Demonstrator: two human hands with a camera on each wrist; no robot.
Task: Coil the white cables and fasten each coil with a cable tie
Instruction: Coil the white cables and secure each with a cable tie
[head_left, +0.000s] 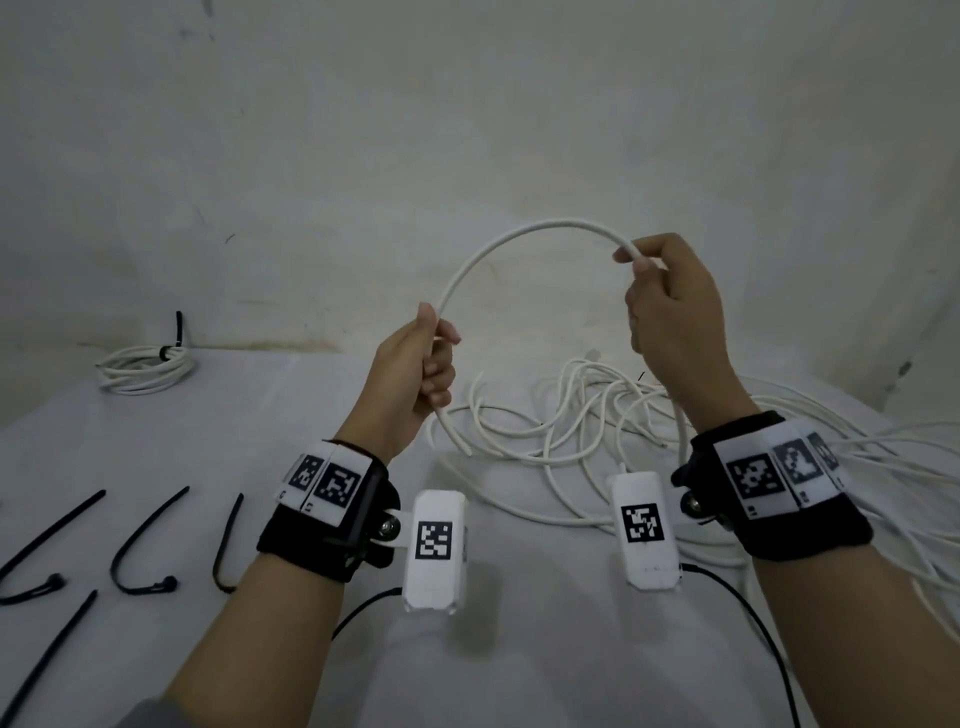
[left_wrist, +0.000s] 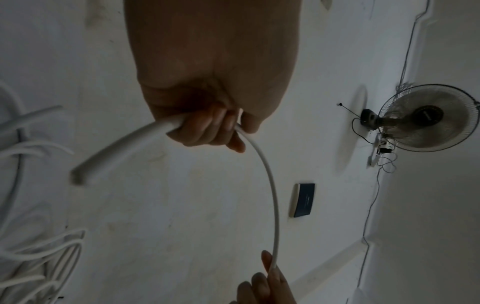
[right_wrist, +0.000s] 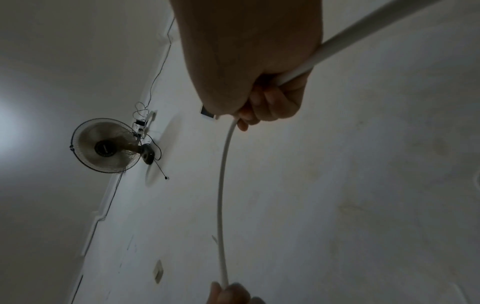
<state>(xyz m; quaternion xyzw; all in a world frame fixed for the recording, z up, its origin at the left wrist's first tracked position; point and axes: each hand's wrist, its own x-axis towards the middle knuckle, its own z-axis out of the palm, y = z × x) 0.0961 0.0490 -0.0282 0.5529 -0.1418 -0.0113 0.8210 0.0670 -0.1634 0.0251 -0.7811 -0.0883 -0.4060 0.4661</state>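
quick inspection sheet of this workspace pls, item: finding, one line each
surface: pale grey table, against a stained wall.
job's things: finished white coil bound with a black tie, far left; loose black cable ties near left.
clutter: nothing seen.
grippers: left hand and right hand each grip the arched white cable.
cables: tangled white cable pile on the right; thin black wrist-camera leads.
surroundings: wall-mounted fan.

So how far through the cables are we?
One tied coil lies at the far left of the table. In hand: left hand grips the cable near its free end, right hand arcs the first loop. Left: the loose tangle; black cable ties wait unused.
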